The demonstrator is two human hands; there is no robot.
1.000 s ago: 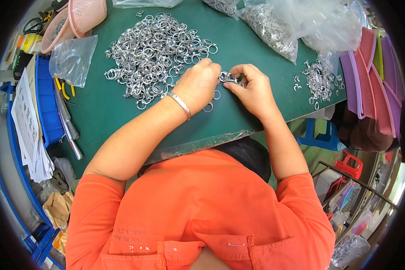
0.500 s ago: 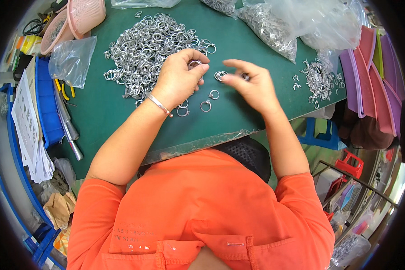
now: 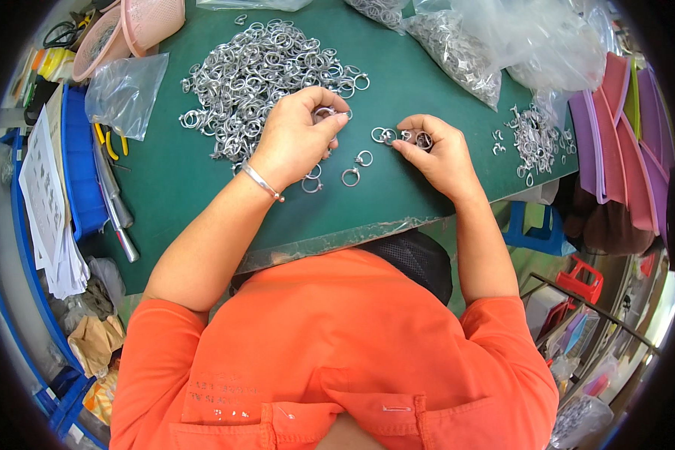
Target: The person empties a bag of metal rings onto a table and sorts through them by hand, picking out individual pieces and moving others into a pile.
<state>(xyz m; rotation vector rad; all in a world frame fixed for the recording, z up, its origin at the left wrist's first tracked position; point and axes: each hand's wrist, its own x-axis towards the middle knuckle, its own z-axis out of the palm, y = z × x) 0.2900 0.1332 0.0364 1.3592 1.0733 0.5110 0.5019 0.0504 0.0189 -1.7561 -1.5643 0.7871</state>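
Observation:
A big heap of silver-coloured metal rings [image 3: 259, 71] lies on the green table. At its near right edge my left hand [image 3: 296, 139], with a bangle [image 3: 262, 181] at the wrist, is closed with rings between thumb and curled fingers. My right hand [image 3: 444, 159] is a short way to the right, its thumb and fingers curled around several rings [image 3: 424, 140]. Just off its fingertips lie more rings [image 3: 383, 136]; whether they touch the fingers I cannot tell. Between the hands, nearer me, lie two single rings, a far one [image 3: 364, 158] and a near one [image 3: 351, 177].
Smaller silver pieces [image 3: 534, 142] form another pile at the right, beside pink and purple trays [image 3: 615, 112]. Clear bags of metal parts [image 3: 457, 56] sit at the back. Leftward are pink baskets [image 3: 154, 26], an empty clear bag [image 3: 127, 94], yellow-handled pliers [image 3: 112, 144] and a blue bin [image 3: 82, 165].
My right hand has shifted slightly right and down and its fingers have closed more around rings. My left hand stays at the heap. The whole view has shifted a little.

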